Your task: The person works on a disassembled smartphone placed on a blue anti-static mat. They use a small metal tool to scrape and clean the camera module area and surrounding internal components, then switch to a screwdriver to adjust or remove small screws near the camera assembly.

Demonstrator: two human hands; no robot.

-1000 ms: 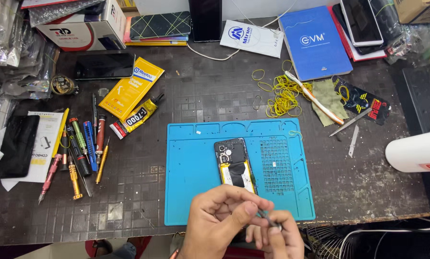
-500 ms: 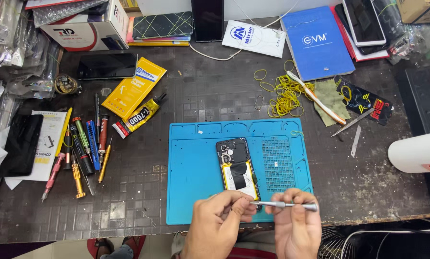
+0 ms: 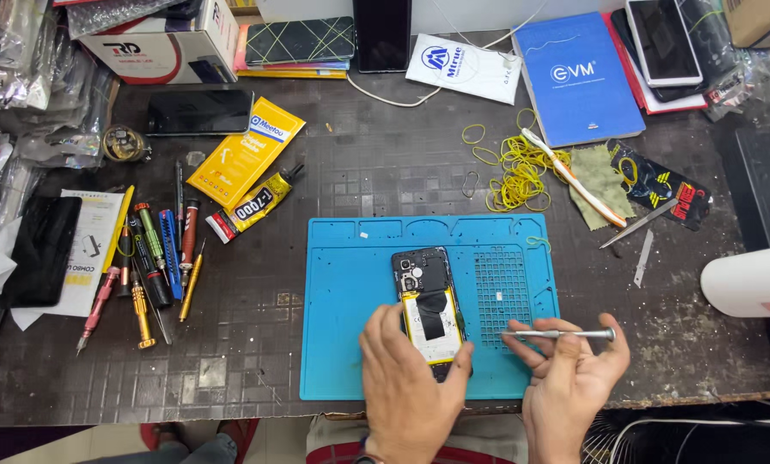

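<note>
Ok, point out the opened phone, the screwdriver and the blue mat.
opened phone (image 3: pixel 425 296), head view, on its exposed battery area.
screwdriver (image 3: pixel 565 333), head view, mid-shaft.
blue mat (image 3: pixel 350 309), head view, bare left part.

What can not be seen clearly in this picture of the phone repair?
- Lower end of the opened phone: head view, hidden under the left hand.
- Tip of the thin metal screwdriver in the right hand: too small to tell its type.
- Screws and small parts inside the phone: too small.
- White roll: cut off by the right edge.
- Cardboard box: cut off by the top edge.
</note>
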